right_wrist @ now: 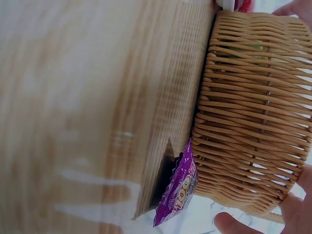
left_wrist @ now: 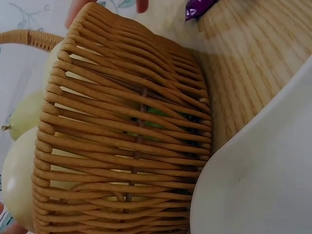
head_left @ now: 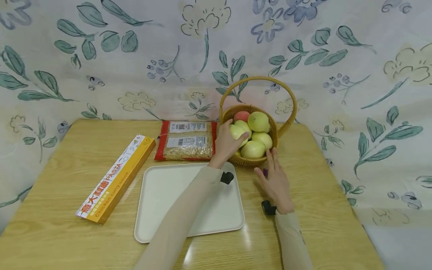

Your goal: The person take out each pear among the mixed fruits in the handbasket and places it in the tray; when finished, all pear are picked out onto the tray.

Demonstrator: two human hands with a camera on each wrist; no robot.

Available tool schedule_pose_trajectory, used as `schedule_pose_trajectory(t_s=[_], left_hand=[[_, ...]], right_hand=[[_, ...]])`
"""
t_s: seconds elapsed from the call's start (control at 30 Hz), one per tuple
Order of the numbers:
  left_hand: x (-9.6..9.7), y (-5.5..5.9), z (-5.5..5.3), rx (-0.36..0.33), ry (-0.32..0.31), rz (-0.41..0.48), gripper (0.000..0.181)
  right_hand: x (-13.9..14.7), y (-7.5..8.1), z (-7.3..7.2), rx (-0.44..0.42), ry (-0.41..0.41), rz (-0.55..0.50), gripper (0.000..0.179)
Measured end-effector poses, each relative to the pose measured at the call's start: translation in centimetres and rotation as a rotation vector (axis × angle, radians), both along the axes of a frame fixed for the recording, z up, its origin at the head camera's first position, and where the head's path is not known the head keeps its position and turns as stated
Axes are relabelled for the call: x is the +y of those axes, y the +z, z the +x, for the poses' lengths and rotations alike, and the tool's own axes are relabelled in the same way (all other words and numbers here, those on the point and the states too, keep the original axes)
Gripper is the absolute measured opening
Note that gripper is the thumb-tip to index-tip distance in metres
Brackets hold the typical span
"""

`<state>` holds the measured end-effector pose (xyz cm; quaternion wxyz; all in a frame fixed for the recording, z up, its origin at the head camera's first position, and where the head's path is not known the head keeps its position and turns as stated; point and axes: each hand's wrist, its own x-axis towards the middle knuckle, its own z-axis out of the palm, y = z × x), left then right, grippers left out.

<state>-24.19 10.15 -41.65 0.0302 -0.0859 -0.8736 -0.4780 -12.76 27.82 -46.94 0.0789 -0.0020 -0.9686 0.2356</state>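
Observation:
A woven wicker basket (head_left: 244, 161) with a tall arched handle holds several round, pale green fruits (head_left: 253, 149) and a red one (head_left: 241, 116). My left hand (head_left: 227, 144) reaches over the basket's left side, thumb and fingers around a pale green fruit (head_left: 237, 132) there. In the left wrist view that fruit (left_wrist: 19, 180) bulges above the rim, with fingertips at its lower edge. Near the basket's front right my right hand (head_left: 275, 182) has its fingers extended, tips at the rim. Beneath it a small purple wrapped packet (right_wrist: 179, 192) leans against the basket's base.
A white tray (head_left: 162, 198) lies in front of the basket, its corner close to the base. Left of the basket is a red-edged clear bag (head_left: 185, 140) of dry food. A long yellow pasta box (head_left: 116, 178) lies slanted farther left. Patterned cloth (head_left: 168, 48) hangs behind the table.

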Motion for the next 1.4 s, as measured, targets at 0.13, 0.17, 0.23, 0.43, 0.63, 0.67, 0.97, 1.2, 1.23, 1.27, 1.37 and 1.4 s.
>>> schedule_pose_trajectory(t_s=[0.13,0.17,0.23,0.43,0.63,0.67,0.97,1.2,1.23,1.27,1.37,1.4], left_hand=[[-0.2,-0.1,-0.4,0.019,0.027,-0.071,0.083],[-0.2,-0.1,-0.5,0.022,0.036,-0.083,0.083],[-0.3,0.0,-0.6,0.026,0.053,-0.089,0.081],[0.5,0.1,-0.3,0.026,0.032,-0.161,0.083],[1.6,-0.1,-0.2,0.034,0.025,-0.25,0.083],[1.7,-0.2,-0.3,0.049,0.036,-0.249,0.081],[1.0,-0.7,0.7,0.292,0.055,-0.085,0.07],[-1.5,0.1,2.0,0.41,0.038,0.052,0.071],[-1.9,0.0,2.2,0.413,0.028,0.055,0.069],[-2.2,-0.2,2.5,0.412,0.014,0.052,0.067],[-3.3,-0.9,3.4,0.426,-0.027,0.019,0.059],[-3.7,-1.1,3.7,0.426,-0.041,0.006,0.056]], right_hand=[[-0.1,0.2,-0.6,0.018,0.016,0.009,0.079],[-0.2,0.2,-0.8,0.021,0.022,0.012,0.079],[-0.2,0.4,-1.0,0.017,0.033,0.019,0.079],[0.2,0.7,-0.4,-0.013,0.026,-0.002,0.079],[0.7,0.7,0.4,-0.014,0.007,-0.001,0.077],[0.7,0.7,0.4,-0.011,0.008,-0.003,0.077],[0.9,0.6,0.9,-0.017,-0.006,-0.02,0.076],[0.2,0.6,0.4,-0.006,0.011,-0.041,0.075],[0.1,0.6,0.3,-0.008,0.013,-0.043,0.075],[-0.1,0.6,0.3,-0.012,0.014,-0.043,0.075],[-0.4,0.4,0.3,-0.02,0.015,-0.044,0.075],[-0.4,0.4,0.3,-0.023,0.015,-0.046,0.075]])
